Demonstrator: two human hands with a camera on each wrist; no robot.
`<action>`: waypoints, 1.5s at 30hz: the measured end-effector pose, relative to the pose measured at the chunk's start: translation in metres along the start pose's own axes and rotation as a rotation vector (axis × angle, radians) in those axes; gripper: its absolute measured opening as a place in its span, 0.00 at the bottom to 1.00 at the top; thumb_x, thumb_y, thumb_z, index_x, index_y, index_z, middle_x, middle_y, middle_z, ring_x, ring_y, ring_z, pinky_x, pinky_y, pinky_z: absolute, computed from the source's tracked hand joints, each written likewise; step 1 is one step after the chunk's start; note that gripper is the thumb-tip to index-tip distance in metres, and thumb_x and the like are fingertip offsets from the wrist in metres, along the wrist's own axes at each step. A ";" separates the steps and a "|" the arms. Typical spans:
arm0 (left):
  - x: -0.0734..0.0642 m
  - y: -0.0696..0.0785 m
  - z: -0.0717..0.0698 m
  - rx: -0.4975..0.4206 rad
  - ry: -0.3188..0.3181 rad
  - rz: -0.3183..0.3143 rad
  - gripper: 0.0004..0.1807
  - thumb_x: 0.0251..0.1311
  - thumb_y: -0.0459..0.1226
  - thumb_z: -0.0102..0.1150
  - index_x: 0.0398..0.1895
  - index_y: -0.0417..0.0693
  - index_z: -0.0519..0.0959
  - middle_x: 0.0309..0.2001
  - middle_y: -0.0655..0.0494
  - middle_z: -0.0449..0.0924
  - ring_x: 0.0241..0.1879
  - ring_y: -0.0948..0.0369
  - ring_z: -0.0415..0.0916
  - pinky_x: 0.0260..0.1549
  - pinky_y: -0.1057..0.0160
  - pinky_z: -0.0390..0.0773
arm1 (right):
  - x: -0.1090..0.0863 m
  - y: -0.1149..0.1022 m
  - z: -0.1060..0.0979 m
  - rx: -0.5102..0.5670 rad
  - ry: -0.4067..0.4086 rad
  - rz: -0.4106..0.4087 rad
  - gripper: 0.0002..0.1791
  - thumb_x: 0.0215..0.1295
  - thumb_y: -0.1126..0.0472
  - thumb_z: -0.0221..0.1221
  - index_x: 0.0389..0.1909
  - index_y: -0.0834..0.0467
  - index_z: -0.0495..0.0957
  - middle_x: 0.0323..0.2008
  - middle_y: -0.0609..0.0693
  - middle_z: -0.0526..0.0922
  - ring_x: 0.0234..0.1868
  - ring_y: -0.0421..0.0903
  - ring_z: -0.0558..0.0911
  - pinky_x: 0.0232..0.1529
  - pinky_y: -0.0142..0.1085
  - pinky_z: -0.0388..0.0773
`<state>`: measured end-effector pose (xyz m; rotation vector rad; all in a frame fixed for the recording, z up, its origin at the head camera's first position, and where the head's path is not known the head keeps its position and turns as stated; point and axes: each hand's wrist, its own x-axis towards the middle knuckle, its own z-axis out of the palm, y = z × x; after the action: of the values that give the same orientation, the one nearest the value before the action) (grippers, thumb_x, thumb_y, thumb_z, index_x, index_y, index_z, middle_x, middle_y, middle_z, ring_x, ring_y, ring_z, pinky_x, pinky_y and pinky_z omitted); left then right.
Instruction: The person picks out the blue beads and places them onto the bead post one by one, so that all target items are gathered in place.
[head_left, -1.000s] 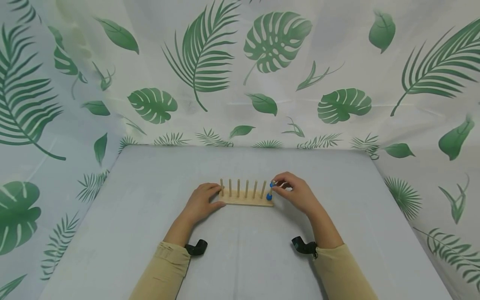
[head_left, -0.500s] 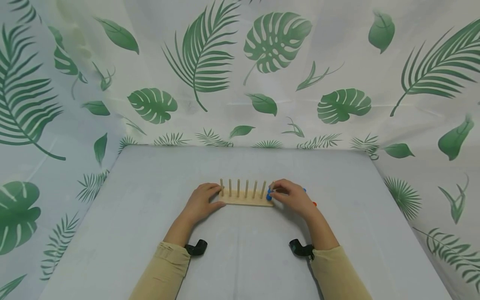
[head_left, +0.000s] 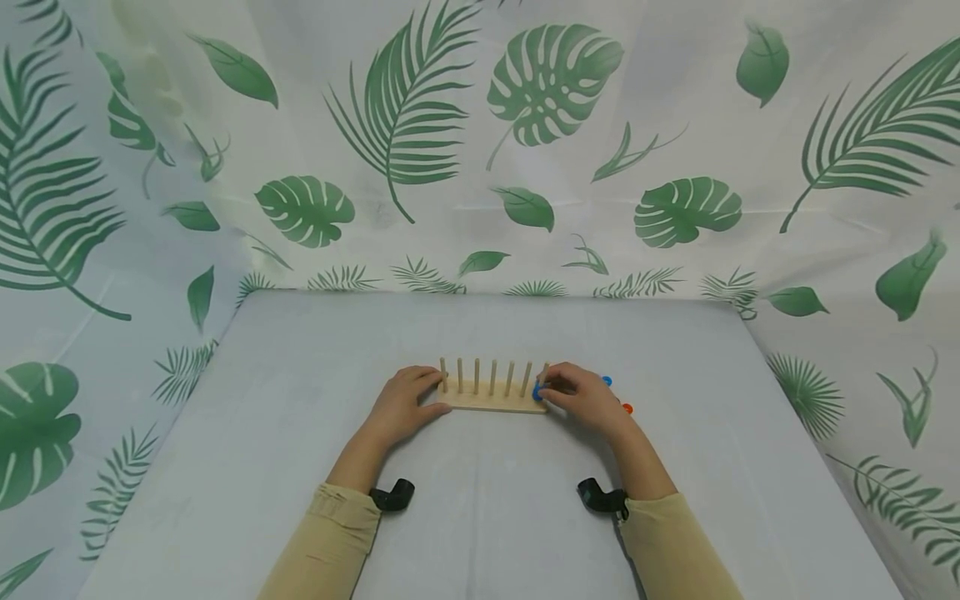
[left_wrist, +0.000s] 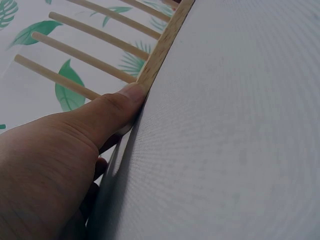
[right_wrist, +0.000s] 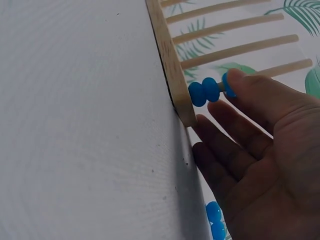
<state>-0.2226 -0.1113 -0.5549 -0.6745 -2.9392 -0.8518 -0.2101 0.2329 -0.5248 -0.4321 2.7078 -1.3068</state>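
On the tabletop (head_left: 474,508), the left hand (head_left: 402,405) grips the wooden pegboard (head_left: 491,401) while the right hand's (head_left: 588,398) fingers pinch a blue bead (right_wrist: 228,90) around its rightmost peg (right_wrist: 291,67), where slanted pressure might jam it.

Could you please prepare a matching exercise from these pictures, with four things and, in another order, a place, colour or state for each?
1. left hand
2. right hand
3. pegboard
4. round piece beside the right wrist

A. orange-red
B. pinches a blue bead
C. pale wood
D. grips the pegboard's left end

Pairs: 1-D, 2-B, 3-C, 4-A
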 end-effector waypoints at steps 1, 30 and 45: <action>0.000 0.000 0.000 -0.003 0.003 0.000 0.33 0.59 0.54 0.66 0.66 0.52 0.75 0.65 0.52 0.74 0.69 0.49 0.66 0.70 0.46 0.65 | 0.000 0.001 0.000 -0.005 0.002 0.001 0.10 0.64 0.55 0.66 0.45 0.48 0.81 0.48 0.47 0.83 0.54 0.49 0.83 0.58 0.46 0.81; 0.000 0.000 -0.001 -0.004 0.012 0.017 0.33 0.59 0.52 0.67 0.66 0.51 0.75 0.64 0.51 0.75 0.68 0.49 0.66 0.69 0.46 0.65 | 0.001 0.005 0.003 -0.062 0.017 -0.005 0.13 0.64 0.52 0.66 0.47 0.47 0.80 0.46 0.45 0.84 0.51 0.46 0.83 0.54 0.46 0.81; 0.000 -0.001 0.000 -0.004 0.015 0.024 0.33 0.59 0.52 0.67 0.66 0.51 0.75 0.64 0.51 0.75 0.68 0.49 0.67 0.70 0.47 0.66 | 0.000 0.004 0.003 -0.049 0.004 0.001 0.12 0.64 0.50 0.66 0.46 0.47 0.80 0.47 0.45 0.84 0.52 0.46 0.82 0.55 0.46 0.81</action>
<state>-0.2227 -0.1120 -0.5557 -0.6983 -2.9107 -0.8568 -0.2102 0.2329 -0.5298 -0.4329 2.7475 -1.2445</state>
